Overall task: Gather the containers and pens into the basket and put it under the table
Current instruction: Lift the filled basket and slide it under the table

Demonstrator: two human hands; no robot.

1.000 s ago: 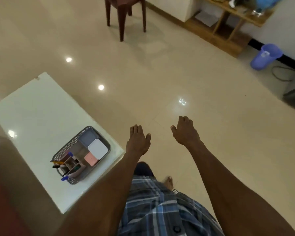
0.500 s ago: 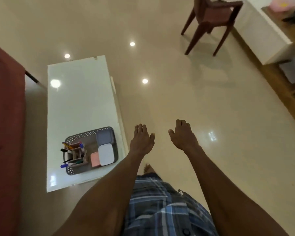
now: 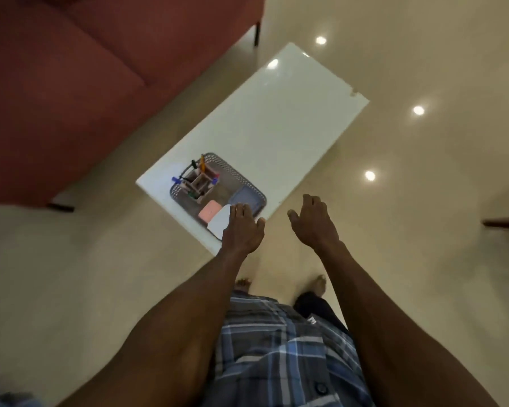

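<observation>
**Basket sitting on the table end, both hands reaching with nothing held**

A grey perforated basket (image 3: pixel 249 190) is resting on the near end of a white table (image 3: pixel 276 118), close to its corner. Inside it, a pen holder (image 3: pixel 199 183) is standing at the far-left end with several pens (image 3: pixel 202 161) sticking out of it. A pink container (image 3: pixel 208 212), a white container (image 3: pixel 219 222) and a grey-blue container (image 3: pixel 246 196) are lying in the rest of the basket.

The left hand (image 3: pixel 243 230) is stretching forward, palm down, fingers (image 3: pixel 238 210) loosely spread and holding nothing; it is overlapping the near edge of the basket and part of the white container in view, and whether it is touching them cannot be told. The right hand (image 3: pixel 313 221) is hanging over the floor (image 3: pixel 409 230) just right of the table corner, fingers relaxed and empty.

A red sofa (image 3: pixel 100 69) is standing beside the table on the left. The person's checked shirt (image 3: pixel 276 348) and 2 bare feet are showing below the arms.
</observation>
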